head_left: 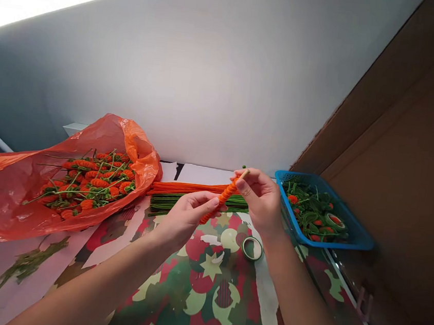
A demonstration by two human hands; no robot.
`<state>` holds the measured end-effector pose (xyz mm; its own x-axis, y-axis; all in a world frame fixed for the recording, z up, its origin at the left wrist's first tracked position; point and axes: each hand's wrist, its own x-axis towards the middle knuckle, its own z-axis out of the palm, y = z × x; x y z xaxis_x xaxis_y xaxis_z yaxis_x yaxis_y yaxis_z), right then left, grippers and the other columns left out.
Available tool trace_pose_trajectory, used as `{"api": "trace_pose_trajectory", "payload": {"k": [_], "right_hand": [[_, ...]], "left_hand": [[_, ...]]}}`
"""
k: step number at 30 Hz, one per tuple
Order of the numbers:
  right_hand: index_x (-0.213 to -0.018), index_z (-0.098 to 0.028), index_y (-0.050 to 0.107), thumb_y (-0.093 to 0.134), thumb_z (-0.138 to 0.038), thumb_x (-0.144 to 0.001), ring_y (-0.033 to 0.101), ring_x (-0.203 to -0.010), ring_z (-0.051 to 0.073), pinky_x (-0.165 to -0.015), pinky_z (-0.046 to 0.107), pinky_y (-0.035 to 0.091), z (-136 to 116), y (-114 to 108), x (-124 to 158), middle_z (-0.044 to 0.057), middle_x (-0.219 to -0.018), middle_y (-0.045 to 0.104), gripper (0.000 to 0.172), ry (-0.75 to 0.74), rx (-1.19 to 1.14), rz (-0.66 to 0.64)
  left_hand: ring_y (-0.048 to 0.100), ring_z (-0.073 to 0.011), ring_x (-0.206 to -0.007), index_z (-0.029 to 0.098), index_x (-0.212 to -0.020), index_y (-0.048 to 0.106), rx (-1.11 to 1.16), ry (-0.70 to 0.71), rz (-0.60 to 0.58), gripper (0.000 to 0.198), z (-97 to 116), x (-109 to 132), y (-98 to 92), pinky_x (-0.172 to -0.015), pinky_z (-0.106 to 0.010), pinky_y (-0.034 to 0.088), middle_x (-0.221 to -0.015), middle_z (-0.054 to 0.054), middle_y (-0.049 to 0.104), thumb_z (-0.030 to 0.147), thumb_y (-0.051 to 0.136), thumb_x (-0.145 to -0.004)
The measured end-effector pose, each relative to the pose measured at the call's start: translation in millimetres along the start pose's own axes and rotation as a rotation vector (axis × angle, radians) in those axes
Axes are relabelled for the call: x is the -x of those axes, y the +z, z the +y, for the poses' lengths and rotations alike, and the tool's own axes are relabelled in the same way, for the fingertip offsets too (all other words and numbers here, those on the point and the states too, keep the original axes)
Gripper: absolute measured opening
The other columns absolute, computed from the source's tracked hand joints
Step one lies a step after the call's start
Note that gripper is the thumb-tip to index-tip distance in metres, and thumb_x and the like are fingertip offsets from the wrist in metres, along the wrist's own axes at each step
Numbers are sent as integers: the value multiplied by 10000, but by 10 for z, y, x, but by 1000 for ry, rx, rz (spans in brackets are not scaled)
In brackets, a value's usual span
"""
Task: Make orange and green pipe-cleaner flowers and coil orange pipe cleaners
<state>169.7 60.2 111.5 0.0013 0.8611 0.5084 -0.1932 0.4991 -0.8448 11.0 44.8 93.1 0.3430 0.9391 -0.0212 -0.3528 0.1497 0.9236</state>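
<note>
Both hands hold one orange pipe cleaner (228, 190) wound in a coil around a thin pale stick (244, 174). My left hand (186, 213) pinches the lower part of the coil between thumb and fingers. At the upper end, my right hand (262, 195) is closed around the stick and the top of the coil. A small green tip pokes up beside the right fingers. Behind the hands lie straight orange pipe cleaners (187, 187) and, nearer to me, a bundle of green ones (162, 203).
An orange plastic bag (17, 177) at left holds several finished orange pieces with green stems (98, 183). A blue basket (298, 232) with green and orange pieces stands at right. A roll of green tape (244, 248) lies on the patterned sheet (182, 303). Cardboard (406, 167) rises at right.
</note>
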Motion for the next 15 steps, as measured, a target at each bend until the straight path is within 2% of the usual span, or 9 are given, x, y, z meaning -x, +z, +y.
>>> {"api": "trace_pose_trajectory", "payload": {"k": [7,12,15], "right_hand": [[-803,-223,722,757,-409,-725,643,-729,128,-718,275,546,9,-14,-77,0,-771,700,205,115,-34,-149],[-775,-200,725,746,-471,-712,645,-730,147,-719,294,537,6,53,-88,20,-763,703,278,125,13,-198],[-771,-198,719,735,-478,-722,650,-756,153,-736,294,533,10,49,-71,21,-752,698,284,121,31,-204]], "left_hand": [[506,-108,-632,143,-679,707,-21,17,50,293,-1,-15,13,-617,-206,400,-649,-12,622,409,820,-631],[535,-85,-633,123,-728,720,119,-114,44,328,85,47,43,-593,-166,421,-708,-33,657,357,869,-553],[539,-65,-613,119,-771,725,176,-182,51,306,94,80,67,-556,-143,416,-728,-32,666,295,866,-564]]}}
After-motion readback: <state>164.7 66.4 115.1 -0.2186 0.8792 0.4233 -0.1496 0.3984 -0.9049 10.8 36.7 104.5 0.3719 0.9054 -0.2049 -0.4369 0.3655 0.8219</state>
